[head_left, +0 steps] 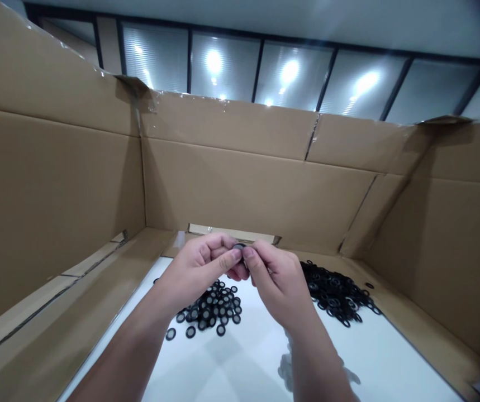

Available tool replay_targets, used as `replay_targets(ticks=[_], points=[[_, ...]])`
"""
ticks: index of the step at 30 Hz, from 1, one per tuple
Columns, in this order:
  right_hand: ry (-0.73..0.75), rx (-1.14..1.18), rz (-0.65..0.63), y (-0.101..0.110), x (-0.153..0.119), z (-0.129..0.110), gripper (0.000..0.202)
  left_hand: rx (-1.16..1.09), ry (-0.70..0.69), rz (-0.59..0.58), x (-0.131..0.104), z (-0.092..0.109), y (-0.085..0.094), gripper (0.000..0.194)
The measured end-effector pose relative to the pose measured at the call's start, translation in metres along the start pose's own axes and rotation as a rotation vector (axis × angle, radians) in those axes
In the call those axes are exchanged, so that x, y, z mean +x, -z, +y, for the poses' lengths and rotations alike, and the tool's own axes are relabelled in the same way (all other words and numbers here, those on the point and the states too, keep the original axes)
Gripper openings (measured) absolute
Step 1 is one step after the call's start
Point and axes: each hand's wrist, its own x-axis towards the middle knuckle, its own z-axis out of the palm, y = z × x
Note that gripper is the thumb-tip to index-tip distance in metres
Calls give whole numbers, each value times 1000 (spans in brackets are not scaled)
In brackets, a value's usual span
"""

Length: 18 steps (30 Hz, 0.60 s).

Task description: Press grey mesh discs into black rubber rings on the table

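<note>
My left hand (pixel 202 265) and my right hand (pixel 279 276) meet in the middle of the head view, above the white surface (pixel 240 368). Between their fingertips they pinch a small black ring (pixel 238 246); fingers cover much of it, so whether a disc sits inside it I cannot tell. Below my left hand lies a heap of black rings with grey centres (pixel 212 308). Past my right hand is a larger pile of open black rings (pixel 334 293). Thin grey discs (pixel 285 367) lie partly hidden under my right forearm.
Tall cardboard walls (pixel 240 184) enclose the white surface at the left, back and right. One loose black ring (pixel 369 285) lies on the cardboard at the right edge. Beyond the back wall are framed glass panels (pixel 227 64) with light reflections.
</note>
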Motion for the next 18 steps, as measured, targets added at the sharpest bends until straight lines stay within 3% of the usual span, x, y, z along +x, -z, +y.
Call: replay_targets(ticks=[7, 11, 14, 18], points=[[73, 175, 8, -4, -2, -4, 38, -93, 3, -98, -5, 0, 8, 16], [117, 233, 15, -5, -3, -5, 38, -91, 12, -89, -8, 3, 8, 18], [128, 206, 12, -5, -3, -5, 37, -53, 37, -76, -9, 6, 11, 18], [128, 104, -69, -6, -1, -1, 39, 45, 151, -197, -9, 8, 22, 21]])
